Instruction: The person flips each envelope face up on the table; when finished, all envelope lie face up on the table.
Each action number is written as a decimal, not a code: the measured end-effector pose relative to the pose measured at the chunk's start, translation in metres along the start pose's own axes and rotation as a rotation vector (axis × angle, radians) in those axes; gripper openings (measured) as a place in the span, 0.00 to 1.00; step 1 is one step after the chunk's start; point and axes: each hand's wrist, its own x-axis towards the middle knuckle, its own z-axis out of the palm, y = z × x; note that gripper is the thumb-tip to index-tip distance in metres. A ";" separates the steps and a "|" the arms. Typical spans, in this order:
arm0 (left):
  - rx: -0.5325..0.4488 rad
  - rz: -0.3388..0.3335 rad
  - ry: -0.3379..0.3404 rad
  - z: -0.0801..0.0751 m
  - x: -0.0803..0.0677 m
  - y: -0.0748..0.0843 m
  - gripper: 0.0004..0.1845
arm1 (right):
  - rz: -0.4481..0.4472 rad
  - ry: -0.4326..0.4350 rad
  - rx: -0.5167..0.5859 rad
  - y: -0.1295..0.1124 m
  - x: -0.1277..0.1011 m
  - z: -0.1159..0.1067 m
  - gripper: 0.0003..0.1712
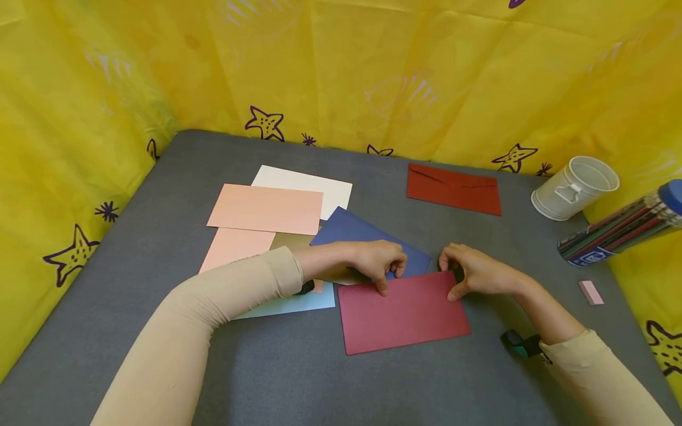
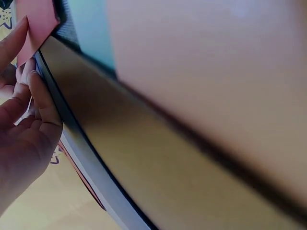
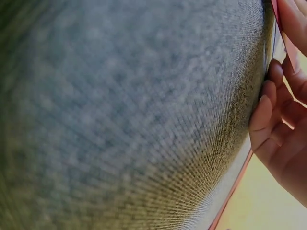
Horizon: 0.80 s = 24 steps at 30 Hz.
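Maroon envelope is front and centre-right of the grey table, face up, slightly skewed, its upper edge overlapping the blue envelope. Left hand pinches that upper edge left of its middle — thumb on the face, fingers behind. Right hand pinches the same envelope at its upper right corner, thumb on the face too, fingers curled over the far side. Can't tell whether the held edge is off the surface.

Left of it, an overlapping spread: light blue envelope just beside the maroon one, olive envelope partly under the left arm, lower pink envelope, upper pink envelope lying over part of the white envelope. Red envelope lies apart at the back, flap side up.

Right side: white metal mug, tilted-looking in this view; pencil tub with blue lid; pink eraser nearer the front. Yellow cloth behind.
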 end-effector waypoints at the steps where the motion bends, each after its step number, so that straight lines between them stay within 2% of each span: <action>1: 0.004 0.002 0.000 0.000 0.000 0.000 0.17 | 0.010 -0.008 0.016 0.000 0.000 -0.001 0.29; 5: 0.018 0.009 0.003 0.000 -0.001 0.001 0.16 | 0.052 -0.054 0.117 0.002 0.001 -0.003 0.28; 11: 0.018 -0.016 -0.001 -0.001 -0.002 0.006 0.15 | 0.090 -0.156 0.396 0.010 0.002 -0.004 0.23; 14: 0.028 -0.028 0.005 -0.004 -0.002 0.009 0.15 | 0.092 -0.188 0.484 0.013 0.001 -0.006 0.20; 17: 0.015 -0.033 0.036 -0.009 -0.003 0.009 0.15 | 0.062 -0.167 0.513 0.015 -0.001 -0.010 0.19; 24: -0.093 -0.058 0.156 -0.029 -0.010 0.002 0.13 | 0.011 -0.057 0.555 0.025 -0.009 -0.031 0.16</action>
